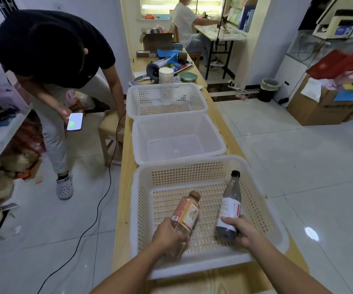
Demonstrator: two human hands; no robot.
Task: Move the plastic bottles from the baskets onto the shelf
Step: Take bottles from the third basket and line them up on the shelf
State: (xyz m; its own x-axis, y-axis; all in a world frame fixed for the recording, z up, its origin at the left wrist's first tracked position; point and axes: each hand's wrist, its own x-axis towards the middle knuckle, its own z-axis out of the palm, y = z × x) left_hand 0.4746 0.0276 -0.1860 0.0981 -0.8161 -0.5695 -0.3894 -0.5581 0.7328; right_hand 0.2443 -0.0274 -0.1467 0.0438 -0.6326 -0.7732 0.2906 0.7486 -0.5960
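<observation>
As the left hand (pixel 169 234) grips the tan bottle (pixel 187 211) and the right hand (pixel 242 231) the dark bottle (pixel 230 202), necks point twelve o'clock, shelf (pixel 0 134) at nine.

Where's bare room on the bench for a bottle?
Middle basket floor is bare, between near basket and far basket. Crowded: bench end beyond; near basket, with left hand gripping orange-label bottle, right hand gripping dark bottle.
</observation>
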